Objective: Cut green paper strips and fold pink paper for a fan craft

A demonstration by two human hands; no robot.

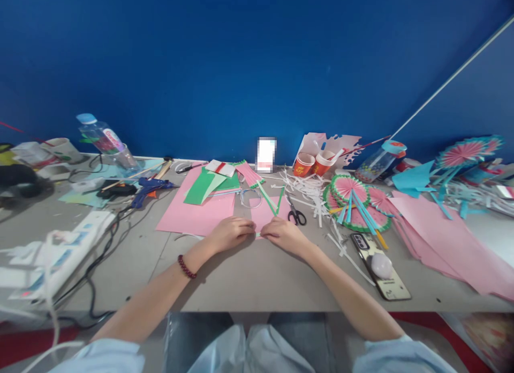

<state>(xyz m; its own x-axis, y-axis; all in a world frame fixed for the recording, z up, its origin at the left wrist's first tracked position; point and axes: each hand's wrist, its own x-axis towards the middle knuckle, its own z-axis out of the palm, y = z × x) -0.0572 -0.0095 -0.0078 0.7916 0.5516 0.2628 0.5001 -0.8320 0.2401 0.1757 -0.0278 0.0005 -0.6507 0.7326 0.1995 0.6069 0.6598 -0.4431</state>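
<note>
Sheet (258, 210) is pink, strips (280, 202) grn/wht, scissors (296, 216) blk-handled, fan (348, 189) pink/grn, wall (225, 68) dk blue.

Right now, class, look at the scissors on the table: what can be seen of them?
The scissors lie on the grey table, beyond and to the right of the right hand, which does not touch them. Two black, plastic-looking loop handles face the person; the blades point away, toward the blue wall. Whether the blades are open is too small to tell.

We look from a single head-worn camera, forward and down over the worktop (241, 284) toward the blue wall (225, 62), with our left hand (232, 234) and right hand (286, 235) just below centre.
</note>
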